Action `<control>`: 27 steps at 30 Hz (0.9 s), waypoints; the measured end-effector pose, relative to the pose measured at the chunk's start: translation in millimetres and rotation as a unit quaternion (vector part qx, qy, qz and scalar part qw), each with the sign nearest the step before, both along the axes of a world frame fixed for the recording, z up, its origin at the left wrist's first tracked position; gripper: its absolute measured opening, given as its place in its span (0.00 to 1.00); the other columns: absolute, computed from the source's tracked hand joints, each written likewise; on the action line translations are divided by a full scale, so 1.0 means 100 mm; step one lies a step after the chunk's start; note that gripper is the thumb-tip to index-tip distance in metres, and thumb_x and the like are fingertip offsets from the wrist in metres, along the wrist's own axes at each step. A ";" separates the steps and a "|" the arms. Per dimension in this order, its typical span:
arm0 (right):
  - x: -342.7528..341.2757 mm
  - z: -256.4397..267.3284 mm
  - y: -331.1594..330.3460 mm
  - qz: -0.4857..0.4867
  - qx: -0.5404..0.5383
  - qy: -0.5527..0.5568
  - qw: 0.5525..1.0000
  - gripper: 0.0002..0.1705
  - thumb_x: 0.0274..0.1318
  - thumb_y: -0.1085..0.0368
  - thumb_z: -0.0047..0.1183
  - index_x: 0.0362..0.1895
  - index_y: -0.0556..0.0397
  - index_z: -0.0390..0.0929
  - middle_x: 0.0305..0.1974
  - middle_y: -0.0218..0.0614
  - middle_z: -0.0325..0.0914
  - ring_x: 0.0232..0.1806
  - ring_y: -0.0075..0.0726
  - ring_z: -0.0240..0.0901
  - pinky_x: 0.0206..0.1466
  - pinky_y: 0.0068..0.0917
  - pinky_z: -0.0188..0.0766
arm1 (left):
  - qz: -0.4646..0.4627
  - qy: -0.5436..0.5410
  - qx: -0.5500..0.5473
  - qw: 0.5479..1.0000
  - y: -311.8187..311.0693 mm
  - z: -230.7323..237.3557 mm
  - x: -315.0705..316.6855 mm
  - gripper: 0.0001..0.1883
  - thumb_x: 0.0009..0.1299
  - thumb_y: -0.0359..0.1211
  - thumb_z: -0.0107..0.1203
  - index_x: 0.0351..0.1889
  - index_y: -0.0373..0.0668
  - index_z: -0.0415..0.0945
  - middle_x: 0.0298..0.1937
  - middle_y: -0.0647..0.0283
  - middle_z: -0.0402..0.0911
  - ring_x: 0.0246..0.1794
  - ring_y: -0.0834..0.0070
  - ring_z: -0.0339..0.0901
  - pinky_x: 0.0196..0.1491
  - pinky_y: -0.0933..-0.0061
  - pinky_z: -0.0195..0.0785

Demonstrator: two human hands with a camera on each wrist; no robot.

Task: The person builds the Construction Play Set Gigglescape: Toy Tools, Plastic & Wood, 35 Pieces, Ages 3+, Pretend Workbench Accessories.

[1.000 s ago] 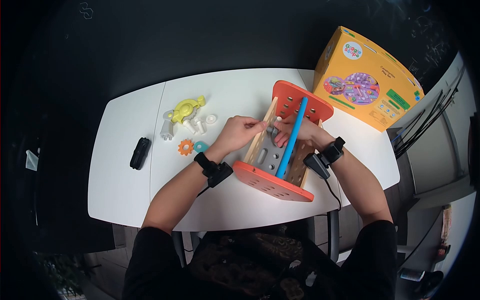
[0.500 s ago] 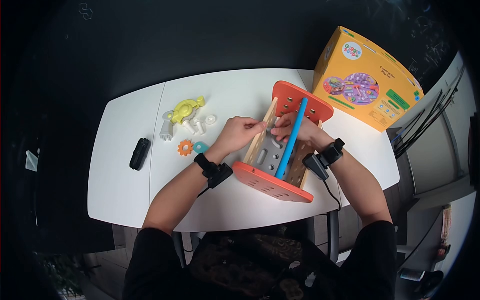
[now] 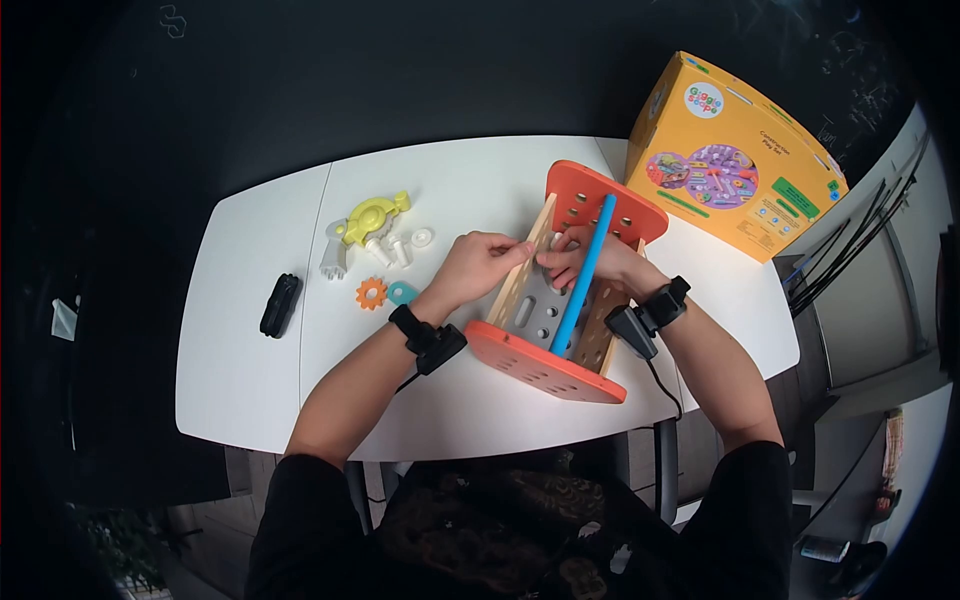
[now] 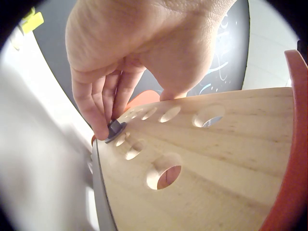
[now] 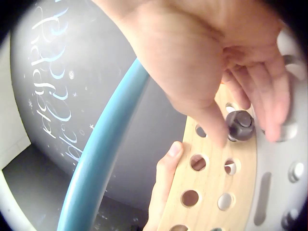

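Note:
On the white table stands a toy box with red end panels (image 3: 548,372), wooden sides and a blue bar (image 3: 571,318). The left hand (image 3: 478,268) is at its left wooden side (image 4: 231,144); in the left wrist view its fingertips hold a grey bolt head (image 4: 115,130) against the outer face, thumb at the panel's top edge. Inside the box, the right hand (image 3: 600,258) has thumb and fingers spread on either side of a dark grey nut (image 5: 240,126), which sits on the panel's inner face. The thumb is close beside the nut; contact is unclear.
Left of the box lie a yellow-green toy tool (image 3: 371,220), white pieces (image 3: 398,250), an orange gear (image 3: 371,293) and a teal piece (image 3: 401,293). A black case (image 3: 281,306) lies farther left. A yellow carton (image 3: 740,160) stands behind at the right.
The right hand's fingers have shifted about the nut, from lower in the box to nearer the left wooden side. The left hand has stayed in place.

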State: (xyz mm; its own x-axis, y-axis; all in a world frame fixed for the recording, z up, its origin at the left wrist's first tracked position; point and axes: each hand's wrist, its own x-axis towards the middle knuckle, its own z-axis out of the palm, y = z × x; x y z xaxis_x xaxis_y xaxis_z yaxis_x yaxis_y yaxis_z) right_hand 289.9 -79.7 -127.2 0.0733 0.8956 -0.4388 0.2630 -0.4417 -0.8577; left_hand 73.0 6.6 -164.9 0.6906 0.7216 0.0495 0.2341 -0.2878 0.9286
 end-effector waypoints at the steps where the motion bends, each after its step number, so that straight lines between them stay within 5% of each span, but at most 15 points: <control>1: 0.02 -0.03 -0.01 0.018 0.015 -0.020 1.000 0.21 0.63 0.57 0.67 0.46 0.65 0.78 0.34 0.43 0.85 0.33 0.33 0.87 0.35 0.23 0.83 | 0.000 0.001 0.000 1.000 0.00 -0.01 0.00 0.27 0.72 0.51 0.62 0.49 0.32 0.86 0.39 0.50 0.89 0.42 0.66 0.88 0.49 0.71 0.78; 8: 0.11 -0.14 0.04 0.066 0.020 -0.001 0.998 0.19 0.63 0.61 0.66 0.46 0.66 0.79 0.36 0.45 0.86 0.33 0.32 0.87 0.36 0.22 0.83 | 0.007 -0.010 -0.006 1.000 -0.03 -0.01 0.01 0.27 0.72 0.51 0.62 0.48 0.31 0.85 0.39 0.50 0.89 0.41 0.67 0.88 0.48 0.71 0.78; 13: 0.08 -0.05 0.01 0.068 -0.038 0.046 0.996 0.21 0.73 0.58 0.53 0.47 0.70 0.78 0.36 0.52 0.86 0.34 0.38 0.88 0.37 0.27 0.85 | 0.005 -0.017 -0.012 1.000 -0.02 -0.02 0.01 0.27 0.72 0.50 0.62 0.49 0.31 0.85 0.39 0.51 0.89 0.41 0.68 0.88 0.48 0.72 0.78; 27: 0.06 -0.03 -0.02 0.028 -0.004 0.076 0.997 0.18 0.66 0.63 0.60 0.52 0.63 0.76 0.36 0.48 0.86 0.35 0.40 0.88 0.40 0.29 0.86 | -0.001 -0.017 -0.011 1.000 -0.01 -0.03 0.02 0.27 0.72 0.51 0.62 0.49 0.31 0.85 0.39 0.50 0.89 0.42 0.66 0.88 0.48 0.71 0.79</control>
State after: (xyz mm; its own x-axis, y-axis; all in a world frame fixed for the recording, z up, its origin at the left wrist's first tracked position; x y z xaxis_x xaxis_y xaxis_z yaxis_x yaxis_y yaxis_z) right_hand 295.6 -81.4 -130.2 -0.0448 0.8927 -0.4484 0.1554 -0.4371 -0.8859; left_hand 74.7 5.9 -168.3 0.6899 0.7217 0.0561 0.2028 -0.2670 0.9421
